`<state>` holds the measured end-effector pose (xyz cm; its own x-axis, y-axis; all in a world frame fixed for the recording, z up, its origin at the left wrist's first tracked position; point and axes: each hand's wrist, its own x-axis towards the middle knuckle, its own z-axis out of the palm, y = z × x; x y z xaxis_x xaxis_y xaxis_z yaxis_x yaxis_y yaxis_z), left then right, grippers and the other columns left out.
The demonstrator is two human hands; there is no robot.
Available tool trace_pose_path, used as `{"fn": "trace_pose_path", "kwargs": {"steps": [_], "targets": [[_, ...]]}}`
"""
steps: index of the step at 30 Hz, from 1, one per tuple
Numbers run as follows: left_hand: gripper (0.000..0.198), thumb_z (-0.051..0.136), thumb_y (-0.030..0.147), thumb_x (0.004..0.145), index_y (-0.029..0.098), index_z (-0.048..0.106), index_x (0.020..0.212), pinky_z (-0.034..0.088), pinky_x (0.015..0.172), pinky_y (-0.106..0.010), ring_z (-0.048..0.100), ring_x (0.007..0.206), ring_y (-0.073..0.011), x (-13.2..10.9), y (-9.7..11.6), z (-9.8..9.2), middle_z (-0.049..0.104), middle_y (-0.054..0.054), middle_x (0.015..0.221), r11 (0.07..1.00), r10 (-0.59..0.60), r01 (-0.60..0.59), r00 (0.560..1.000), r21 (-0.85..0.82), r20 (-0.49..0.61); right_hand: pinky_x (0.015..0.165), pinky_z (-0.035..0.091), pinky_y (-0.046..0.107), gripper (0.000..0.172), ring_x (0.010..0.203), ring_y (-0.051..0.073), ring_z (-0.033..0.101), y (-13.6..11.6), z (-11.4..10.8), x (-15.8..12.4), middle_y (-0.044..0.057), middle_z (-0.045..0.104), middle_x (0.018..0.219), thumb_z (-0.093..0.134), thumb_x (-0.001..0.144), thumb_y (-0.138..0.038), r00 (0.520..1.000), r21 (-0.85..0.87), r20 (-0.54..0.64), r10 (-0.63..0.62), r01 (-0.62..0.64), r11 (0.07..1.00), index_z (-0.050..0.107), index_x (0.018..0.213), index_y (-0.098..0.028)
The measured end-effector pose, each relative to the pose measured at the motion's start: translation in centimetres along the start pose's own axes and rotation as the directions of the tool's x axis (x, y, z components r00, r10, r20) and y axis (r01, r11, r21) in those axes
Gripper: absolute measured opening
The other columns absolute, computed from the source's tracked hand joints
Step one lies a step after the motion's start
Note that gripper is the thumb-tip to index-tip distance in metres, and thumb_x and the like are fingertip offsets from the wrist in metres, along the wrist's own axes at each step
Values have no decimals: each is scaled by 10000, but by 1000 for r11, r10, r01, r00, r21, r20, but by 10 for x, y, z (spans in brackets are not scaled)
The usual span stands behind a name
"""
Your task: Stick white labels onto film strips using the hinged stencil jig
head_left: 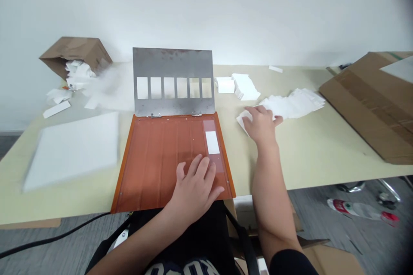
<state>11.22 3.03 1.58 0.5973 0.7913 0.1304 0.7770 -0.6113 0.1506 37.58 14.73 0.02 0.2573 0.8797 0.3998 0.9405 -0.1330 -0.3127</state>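
My left hand [196,182] hovers over or rests on the lower right of an orange-brown board [155,159], fingers apart and holding nothing. Just beyond its fingertips, a white rectangular slip [212,142] lies on a pale strip at the board's right side. Hinged to the back edge of the board, a grey metal plate [174,62] stands upright with several rectangular cut-outs in a row. To the right, my right hand [260,123] lies on the near end of a fanned row of white slips [295,103], its fingers spread and touching them.
Two white stacks [245,87] [225,85] stand right of the plate. A blurred white sheet [77,148] lies on the table's left. An open cardboard box [87,51] spills white scraps at back left; a larger carton [371,107] occupies the right. A bottle [361,210] lies on the floor.
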Motion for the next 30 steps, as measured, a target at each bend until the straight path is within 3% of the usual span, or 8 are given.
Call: {"fn": "trace_pose_path", "kwargs": {"steps": [2,4,7,10,14,18,24,30], "targets": [[433,451,468,984,169,613,1252,368,995,-491,523,1246,-272,-1,1,0,620,-128,1302,1000,15,-15,1000,-21,-13,916,292,595,323,1022,321,562,0,1,-1,130,671,1119,557,829,-286,999,54,-5,-36,36,998,702,1113,-236],[399,470,457,980,173,623,1214,360,985,-475,539,1207,-256,-2,1,0,629,-118,1275,999,37,-37,999,-39,-16,878,374,477,259,939,256,606,-6,1,-1,93,695,1050,590,844,-321,985,251,76,-158,135,959,723,1049,-234],[362,500,448,968,186,627,1182,350,973,-462,551,1156,-246,-3,2,0,634,-104,1241,997,59,-60,998,-51,-12,738,431,326,190,758,160,620,-22,1,-3,40,715,892,632,860,-371,891,553,210,-403,231,800,751,903,-228],[338,500,441,969,191,625,1159,336,969,-470,552,1133,-244,-3,2,0,638,-92,1214,997,62,-62,998,-49,-12,724,408,307,187,739,143,613,-36,1,-6,18,712,825,667,854,-402,803,615,288,-522,263,743,763,855,-241],[324,486,444,974,203,616,1147,320,961,-492,543,1143,-252,-1,1,5,634,-76,1216,997,64,-65,998,-43,-10,831,317,379,136,871,184,608,-44,2,-9,8,705,846,717,822,-394,757,540,425,-497,229,810,772,802,-270],[305,500,454,962,221,627,1112,317,945,-509,542,1134,-264,1,0,9,632,-73,1208,996,77,-78,997,-42,-29,826,229,396,124,939,221,572,-47,1,-9,11,685,879,737,804,-391,746,472,512,-427,171,865,773,764,-279],[336,454,457,984,248,636,1174,325,947,-512,532,1158,-261,2,0,10,634,-84,1233,998,67,-65,994,23,-84,792,195,368,133,946,228,544,-48,0,-8,8,668,895,714,823,-389,730,445,536,-424,183,877,768,765,-282],[460,483,528,952,298,569,1341,380,923,-526,531,1133,-294,10,1,12,606,-98,1303,995,-9,11,1000,96,-26,783,184,363,96,964,223,539,-46,1,-8,-1,665,911,727,816,-371,727,441,536,-429,191,877,765,779,-291]]}}
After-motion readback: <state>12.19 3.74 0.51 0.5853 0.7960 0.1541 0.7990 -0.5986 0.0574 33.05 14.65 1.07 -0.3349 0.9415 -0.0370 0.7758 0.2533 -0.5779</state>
